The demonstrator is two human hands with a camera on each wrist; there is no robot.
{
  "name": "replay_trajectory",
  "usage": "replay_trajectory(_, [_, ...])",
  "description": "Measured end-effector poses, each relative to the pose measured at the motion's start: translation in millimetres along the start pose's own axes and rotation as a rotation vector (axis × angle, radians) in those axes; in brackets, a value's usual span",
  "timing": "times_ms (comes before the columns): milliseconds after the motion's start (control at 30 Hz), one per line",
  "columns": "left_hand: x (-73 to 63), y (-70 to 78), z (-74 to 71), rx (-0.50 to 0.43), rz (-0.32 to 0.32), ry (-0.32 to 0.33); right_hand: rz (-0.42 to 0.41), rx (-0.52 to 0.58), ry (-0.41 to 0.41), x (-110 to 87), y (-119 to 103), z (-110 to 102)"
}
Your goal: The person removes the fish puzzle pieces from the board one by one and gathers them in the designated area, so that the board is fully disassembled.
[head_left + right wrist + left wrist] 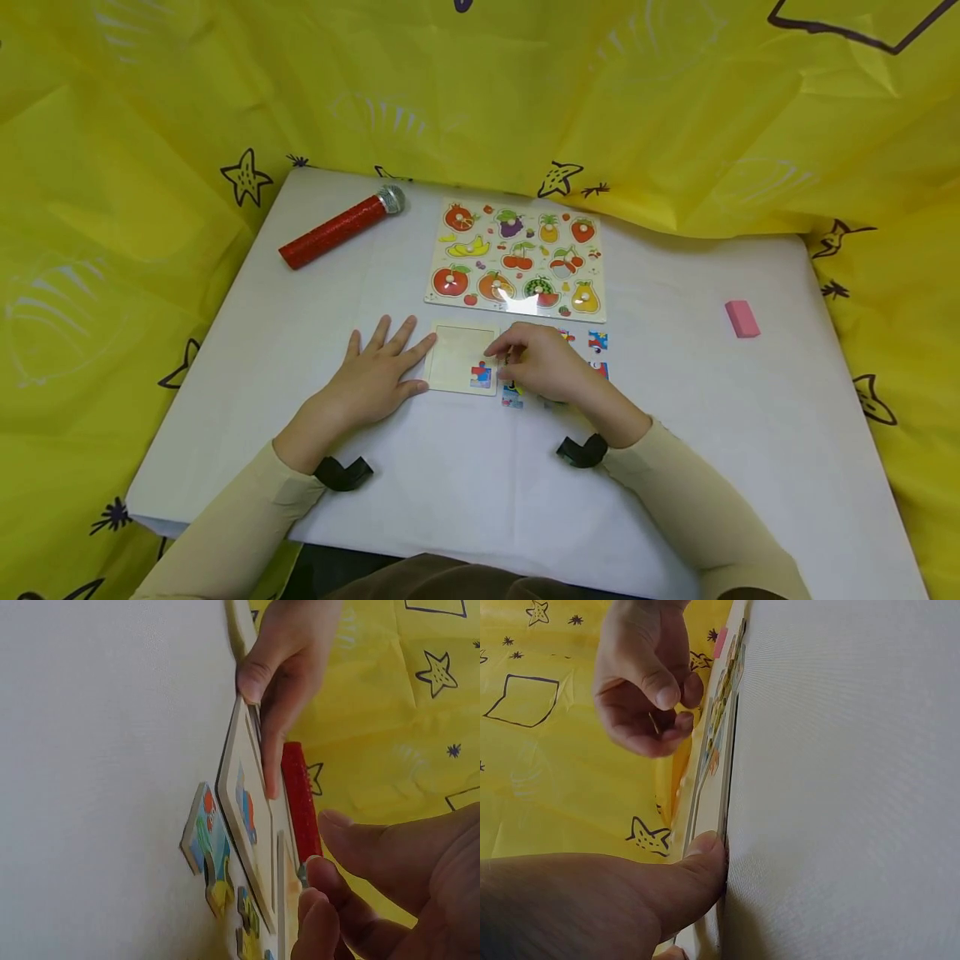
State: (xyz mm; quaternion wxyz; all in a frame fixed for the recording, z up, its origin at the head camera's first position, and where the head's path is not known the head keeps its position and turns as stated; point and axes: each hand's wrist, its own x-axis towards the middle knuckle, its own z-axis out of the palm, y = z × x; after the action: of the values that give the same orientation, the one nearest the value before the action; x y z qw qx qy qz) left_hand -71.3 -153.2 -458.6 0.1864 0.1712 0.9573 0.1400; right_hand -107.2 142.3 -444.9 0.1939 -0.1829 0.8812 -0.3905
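Observation:
My left hand (pixel 367 379) lies flat with fingers spread. Its thumb and index fingertip touch the left edge of a small square wooden puzzle frame (pixel 462 392). One jigsaw piece (pixel 481 375), blue and red, lies in the frame's lower right corner. Over the frame's right edge hovers my right hand (pixel 551 362). Its fingers are loosely bent, and in the right wrist view a gap shows between thumb (pixel 349 836) and index finger, with no piece seen there. Several loose jigsaw pieces (pixel 513 398) lie beneath and around it, partly hidden by the hand.
Behind the frame lies a fruit peg puzzle board (pixel 487 237). A red toy microphone (pixel 337 232) is at the back left. On the right sits a pink block (pixel 742 319). Yellow patterned cloth (pixel 480 92) hangs around the white table (pixel 442 475).

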Motion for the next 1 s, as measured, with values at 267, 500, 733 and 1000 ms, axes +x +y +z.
replay_trajectory(267, [-0.4,-1.1,-0.2,-0.005,0.005,-0.008,-0.032,-0.119,-0.051,16.9,-9.3,18.3])
replay_trajectory(500, [-0.1,-0.5,-0.7,-0.002,0.001,-0.009,-0.003,-0.202,-0.06,18.4,-13.5,23.3])
replay_trajectory(733, [0.5,-0.8,-0.3,0.003,0.0,-0.01,0.013,-0.228,-0.06,18.0,-14.7,26.6])
replay_trajectory(1000, [0.5,-0.5,-0.8,-0.003,0.0,-0.01,-0.019,-0.174,-0.058,17.3,-13.6,25.8])
